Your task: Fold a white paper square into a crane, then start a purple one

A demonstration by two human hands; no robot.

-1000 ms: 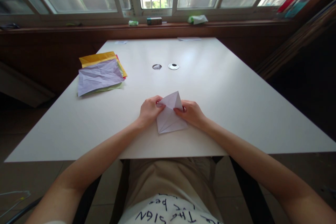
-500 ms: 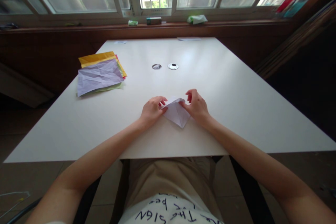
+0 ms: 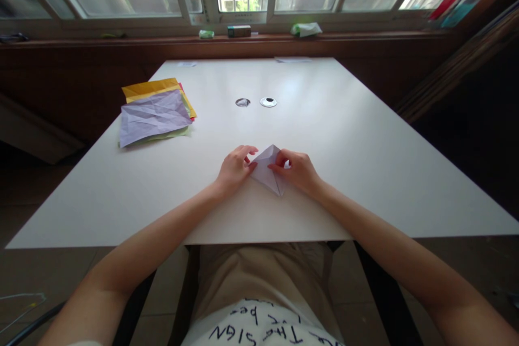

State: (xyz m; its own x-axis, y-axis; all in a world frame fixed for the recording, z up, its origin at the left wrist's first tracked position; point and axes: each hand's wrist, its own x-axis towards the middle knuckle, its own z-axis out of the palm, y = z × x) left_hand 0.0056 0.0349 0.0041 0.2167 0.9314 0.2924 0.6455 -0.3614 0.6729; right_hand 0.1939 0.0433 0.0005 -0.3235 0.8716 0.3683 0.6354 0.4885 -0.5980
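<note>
a: while two hands work, what's listed?
b: one folded paper [image 3: 267,174], 6 o'clock on table [image 3: 365,146]; left hand [image 3: 234,168] pinches its 9 o'clock corner, right hand [image 3: 299,171] its 3 o'clock. one sheet stack [image 3: 156,112], 10 o'clock; two caps [image 3: 268,101], 12.

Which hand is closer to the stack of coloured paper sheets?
Left. The left hand is right of the stack, nearer the person; the right hand is farther right, past the folded paper.
</note>
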